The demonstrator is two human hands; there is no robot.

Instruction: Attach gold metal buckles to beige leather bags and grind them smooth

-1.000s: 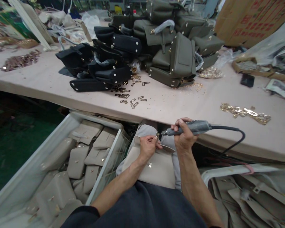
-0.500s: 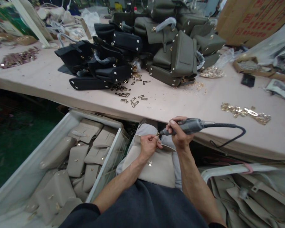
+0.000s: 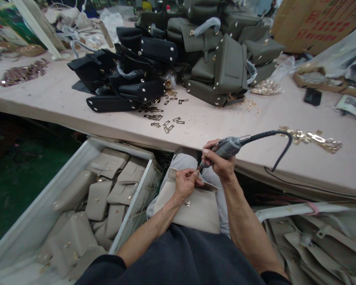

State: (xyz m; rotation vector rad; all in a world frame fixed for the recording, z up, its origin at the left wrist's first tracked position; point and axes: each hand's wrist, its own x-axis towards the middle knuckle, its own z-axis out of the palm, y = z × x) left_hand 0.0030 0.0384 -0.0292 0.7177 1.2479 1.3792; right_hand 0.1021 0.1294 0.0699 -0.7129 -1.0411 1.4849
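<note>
A beige leather bag piece [image 3: 195,208] lies on my lap below the table edge. My left hand [image 3: 185,183] pinches a small gold fitting [image 3: 197,170] at the piece's top edge. My right hand [image 3: 218,162] grips a grey corded power driver [image 3: 230,145], tilted with its tip down on that fitting. The driver's black cable [image 3: 277,152] loops up over the table edge to the right.
The pink table [image 3: 77,107] carries stacked black bags [image 3: 127,79], olive bags [image 3: 222,63], loose metal fittings [image 3: 163,118] and gold hardware [image 3: 311,138]. A white bin [image 3: 62,178] of beige pieces stands at my left; more beige pieces [image 3: 314,245] lie at my right. Cardboard boxes [image 3: 311,23] sit at the back right.
My right hand has tipped the driver from nearly level to steeply slanted, its rear rising over the table edge. The cable loop lifted with it. My left hand stays on the fitting.
</note>
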